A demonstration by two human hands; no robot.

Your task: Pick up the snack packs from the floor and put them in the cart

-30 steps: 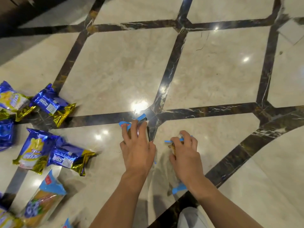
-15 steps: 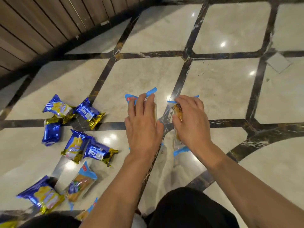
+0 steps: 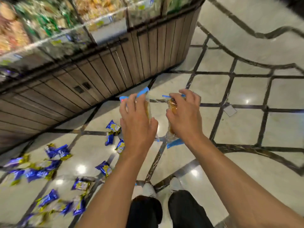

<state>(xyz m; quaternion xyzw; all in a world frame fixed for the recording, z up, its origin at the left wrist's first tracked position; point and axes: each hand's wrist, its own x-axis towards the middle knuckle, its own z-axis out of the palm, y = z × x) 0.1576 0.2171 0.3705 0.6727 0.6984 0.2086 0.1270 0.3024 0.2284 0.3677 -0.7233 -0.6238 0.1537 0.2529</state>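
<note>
Two clear blue-edged snack packs are gripped, one (image 3: 147, 109) under the left hand's (image 3: 136, 122) curled fingers, one (image 3: 171, 106) inside the right hand's (image 3: 184, 116), roughly a dozen blue-gold packs (image 3: 57, 151) scattered below.

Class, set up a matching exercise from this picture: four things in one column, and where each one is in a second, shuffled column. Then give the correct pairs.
Things
1. clear snack pack with blue ends
2. clear pack with a yellow cake
3. blue and gold snack packs
4. white shoes

Places
A. lying on the floor
B. in the left hand
C. below the arms, at the bottom
D. in the right hand

Pairs: 1-B, 2-D, 3-A, 4-C
</note>
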